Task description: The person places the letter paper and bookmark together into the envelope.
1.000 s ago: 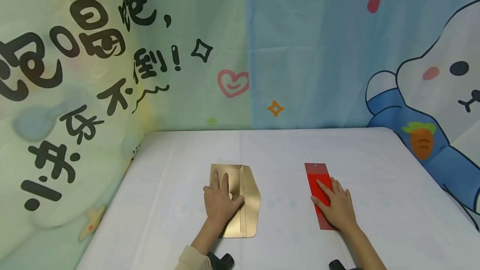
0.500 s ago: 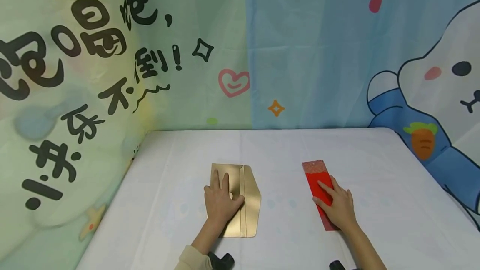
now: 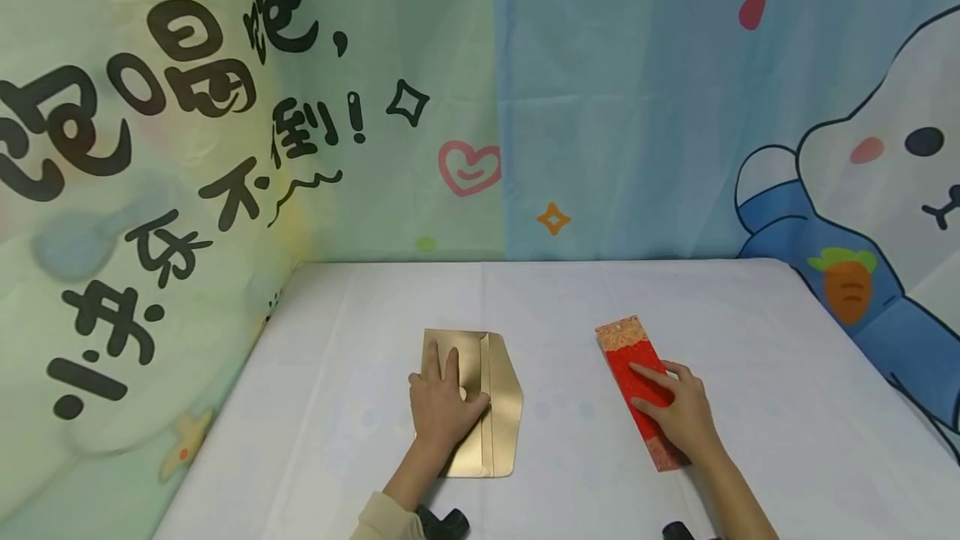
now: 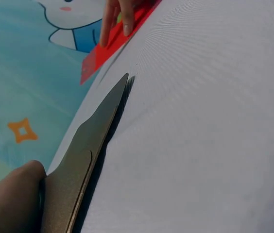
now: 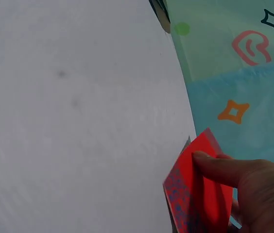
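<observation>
My left hand [image 3: 442,413] rests on a gold paper envelope [image 3: 506,415] left of the table's middle, its fingers straight and spread. The envelope's flap lies unfolded toward the right; part of the body is hidden under the hand. To the right, my right hand [image 3: 692,413] grips a long red card [image 3: 632,365] by its right edge, thumb and fingers pinching it. Both ends of this card look speckled and shiny. In the right wrist view the thumb [image 5: 210,162] lies on the card's face, and the card is tilted off the table.
A white cloth covers the table [image 3: 555,294]. Behind it hangs a printed backdrop [image 3: 615,107] with lettering, hearts and a cartoon animal. Black wrist-camera mounts [image 3: 444,523] show below each hand at the near edge.
My right hand has lifted and turned the red card, its far end swinging left and its near end slightly right and nearer. My left hand and the envelope have stayed put.
</observation>
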The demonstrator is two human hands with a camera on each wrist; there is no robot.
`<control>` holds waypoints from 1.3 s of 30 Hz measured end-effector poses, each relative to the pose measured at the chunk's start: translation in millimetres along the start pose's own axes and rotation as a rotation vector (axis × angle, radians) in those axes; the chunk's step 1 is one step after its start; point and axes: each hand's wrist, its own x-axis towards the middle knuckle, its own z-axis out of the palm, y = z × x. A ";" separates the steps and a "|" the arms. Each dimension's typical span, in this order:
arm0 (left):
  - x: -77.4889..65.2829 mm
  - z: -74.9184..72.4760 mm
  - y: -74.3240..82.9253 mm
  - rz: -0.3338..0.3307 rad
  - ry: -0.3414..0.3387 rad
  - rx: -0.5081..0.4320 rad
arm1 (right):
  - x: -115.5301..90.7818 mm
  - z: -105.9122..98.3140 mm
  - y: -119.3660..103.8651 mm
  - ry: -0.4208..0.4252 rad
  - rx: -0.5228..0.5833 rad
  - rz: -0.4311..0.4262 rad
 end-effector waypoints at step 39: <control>0.8 0.5 -0.6 -0.017 -0.043 0.025 | 15.2 18.6 -66.3 -0.233 0.702 0.322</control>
